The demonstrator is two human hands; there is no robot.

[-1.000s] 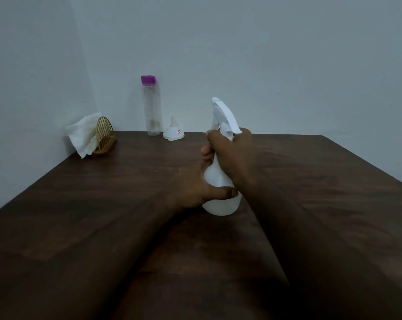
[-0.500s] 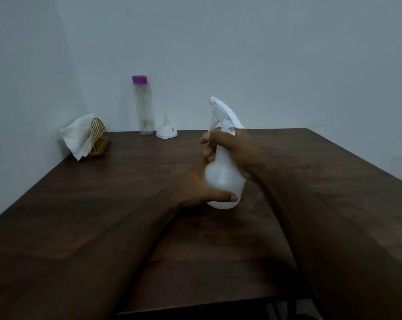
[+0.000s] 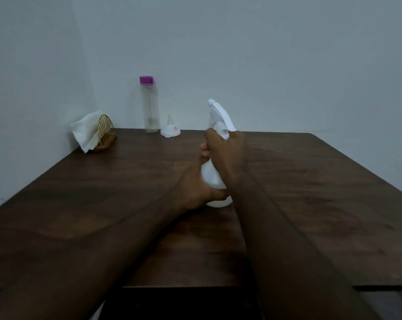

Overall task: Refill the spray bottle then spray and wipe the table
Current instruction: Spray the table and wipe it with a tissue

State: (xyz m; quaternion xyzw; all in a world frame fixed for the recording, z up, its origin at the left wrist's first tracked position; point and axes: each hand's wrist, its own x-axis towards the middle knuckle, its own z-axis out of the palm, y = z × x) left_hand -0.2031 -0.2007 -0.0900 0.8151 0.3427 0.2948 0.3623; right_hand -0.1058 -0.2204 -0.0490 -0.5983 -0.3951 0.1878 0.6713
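Note:
A white spray bottle stands upright near the middle of the dark wooden table. My left hand wraps around its lower body, thumb across the front. My right hand grips the bottle's neck just under the white trigger head. A tall clear bottle with a purple cap stands at the back against the wall. Beside it sits a small white funnel, upside down. White tissues sit in a golden holder at the back left corner.
Pale walls close off the table's back and left sides. The table's near edge runs below my forearms, with dark floor beneath.
My hands keep their grip on the spray bottle. The view has tilted, so the table's near edge shows more. The right hand has turned slightly on the neck.

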